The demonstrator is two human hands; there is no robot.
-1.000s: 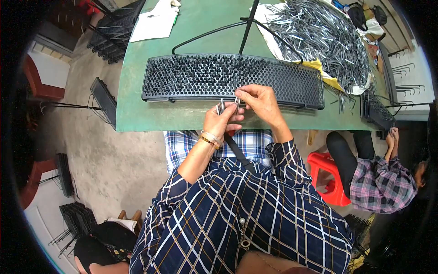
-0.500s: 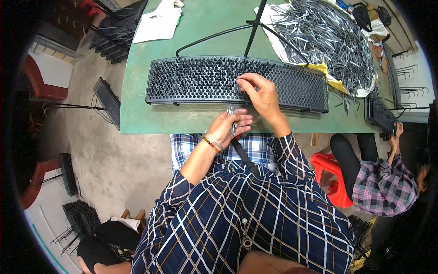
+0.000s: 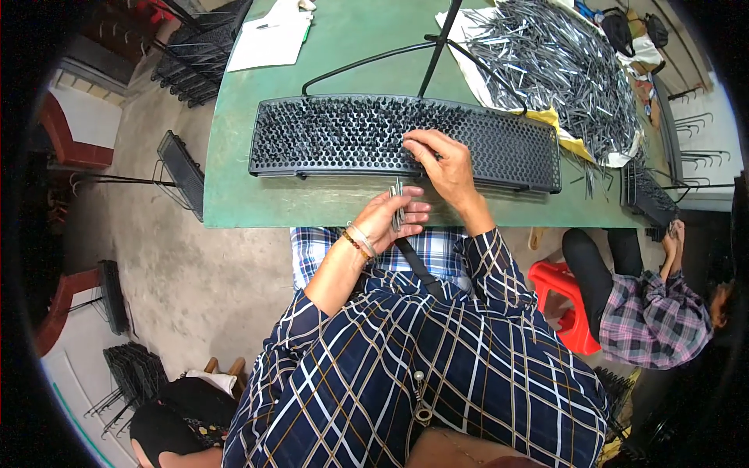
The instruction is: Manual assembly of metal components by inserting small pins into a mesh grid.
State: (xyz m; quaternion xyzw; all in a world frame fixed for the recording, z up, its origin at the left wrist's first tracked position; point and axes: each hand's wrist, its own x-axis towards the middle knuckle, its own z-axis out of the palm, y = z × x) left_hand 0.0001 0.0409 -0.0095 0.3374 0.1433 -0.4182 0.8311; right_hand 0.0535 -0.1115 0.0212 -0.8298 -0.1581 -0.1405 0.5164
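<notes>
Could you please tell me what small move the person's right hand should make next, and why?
Perhaps draw the right hand back to the left hand for a shiny strip, once the right fingertips are free; whether they pinch one now is hard to tell. The left hand holds several strips nearer the body than the black rack, whose holes toward the right look unfilled.

White paper [image 3: 269, 48] lies at the far left of the green table [image 3: 234, 156], with a dark pen [image 3: 264, 26] on top. A black bag [image 3: 616, 31] is located at the upper right. A red plastic stool [image 3: 579, 339] stands on the floor [image 3: 211, 292], beside a co-worker in a plaid shirt [image 3: 655, 320]. A second person in dark clothing [image 3: 183, 409] is partly visible at the lower left, near grouped black racks [image 3: 134, 373]. Further stacked racks [image 3: 195, 62] occupy the upper left.
</notes>
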